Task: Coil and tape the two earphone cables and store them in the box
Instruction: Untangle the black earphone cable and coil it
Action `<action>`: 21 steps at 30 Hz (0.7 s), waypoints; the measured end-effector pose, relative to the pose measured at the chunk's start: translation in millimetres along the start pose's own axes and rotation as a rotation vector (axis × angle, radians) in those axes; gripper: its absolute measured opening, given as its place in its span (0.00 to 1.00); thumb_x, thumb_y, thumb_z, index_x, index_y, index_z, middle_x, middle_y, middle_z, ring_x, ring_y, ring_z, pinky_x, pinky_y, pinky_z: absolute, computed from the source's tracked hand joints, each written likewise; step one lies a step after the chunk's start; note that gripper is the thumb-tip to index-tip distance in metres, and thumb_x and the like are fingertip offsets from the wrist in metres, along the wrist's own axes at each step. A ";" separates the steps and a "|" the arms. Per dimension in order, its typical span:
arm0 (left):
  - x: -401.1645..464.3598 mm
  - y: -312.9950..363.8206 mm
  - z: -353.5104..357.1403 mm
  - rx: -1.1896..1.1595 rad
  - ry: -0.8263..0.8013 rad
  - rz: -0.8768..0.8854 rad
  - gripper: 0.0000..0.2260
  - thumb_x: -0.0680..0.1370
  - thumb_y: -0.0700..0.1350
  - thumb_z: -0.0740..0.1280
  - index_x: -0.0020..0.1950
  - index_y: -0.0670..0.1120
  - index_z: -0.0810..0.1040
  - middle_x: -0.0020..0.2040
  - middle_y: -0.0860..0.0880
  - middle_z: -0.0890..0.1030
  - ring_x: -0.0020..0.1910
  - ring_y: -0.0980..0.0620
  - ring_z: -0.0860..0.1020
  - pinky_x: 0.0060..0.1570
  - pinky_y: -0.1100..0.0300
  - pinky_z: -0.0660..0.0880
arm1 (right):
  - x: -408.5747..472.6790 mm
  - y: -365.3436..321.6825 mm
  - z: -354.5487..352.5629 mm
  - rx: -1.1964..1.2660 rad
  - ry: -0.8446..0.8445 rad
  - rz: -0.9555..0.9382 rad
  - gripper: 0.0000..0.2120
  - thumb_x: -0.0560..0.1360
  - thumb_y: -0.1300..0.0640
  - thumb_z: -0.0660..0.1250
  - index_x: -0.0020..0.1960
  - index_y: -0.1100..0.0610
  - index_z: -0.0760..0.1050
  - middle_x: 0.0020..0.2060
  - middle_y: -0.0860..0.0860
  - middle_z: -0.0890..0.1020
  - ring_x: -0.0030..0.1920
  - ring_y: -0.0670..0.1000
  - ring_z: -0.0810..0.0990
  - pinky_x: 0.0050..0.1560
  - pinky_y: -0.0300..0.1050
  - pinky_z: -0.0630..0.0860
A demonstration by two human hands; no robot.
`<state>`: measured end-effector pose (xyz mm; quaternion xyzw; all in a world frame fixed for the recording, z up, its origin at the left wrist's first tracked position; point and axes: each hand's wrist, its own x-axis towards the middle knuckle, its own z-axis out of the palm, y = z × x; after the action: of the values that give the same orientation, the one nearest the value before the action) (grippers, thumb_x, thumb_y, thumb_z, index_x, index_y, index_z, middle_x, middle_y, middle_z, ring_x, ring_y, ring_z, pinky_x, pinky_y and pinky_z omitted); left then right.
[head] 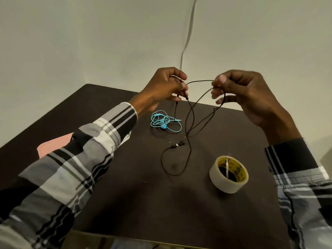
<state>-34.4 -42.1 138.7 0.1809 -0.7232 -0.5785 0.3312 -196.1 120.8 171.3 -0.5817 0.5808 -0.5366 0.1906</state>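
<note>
Both my hands are raised above the dark table and grip the black earphone cable. My left hand pinches the cable near its plug end. My right hand holds a loop of it, and a strand spans the gap between the hands. The rest of the black cable hangs down to the table, where its earbuds lie. A turquoise earphone cable sits in a loose tangle on the table below my left hand. A roll of clear tape stands at the right.
A pink flat object, possibly the box, lies at the table's left, partly hidden by my left sleeve. A pale wall rises behind the table, with a white cord running up it. The table's near edge is at the bottom.
</note>
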 end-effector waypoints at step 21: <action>11.0 45.1 -49.2 0.523 -0.013 0.203 0.09 0.74 0.45 0.73 0.51 0.42 0.84 0.39 0.54 0.83 0.37 0.65 0.80 0.33 0.75 0.71 | -5.5 50.9 6.2 -0.477 0.272 0.153 0.08 0.74 0.58 0.74 0.52 0.52 0.82 0.39 0.46 0.86 0.43 0.47 0.85 0.49 0.46 0.81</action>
<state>-3.0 -72.5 190.2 0.1831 -0.8644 -0.3372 0.3250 -213.5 110.3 123.9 -0.4875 0.7530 -0.4419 0.0086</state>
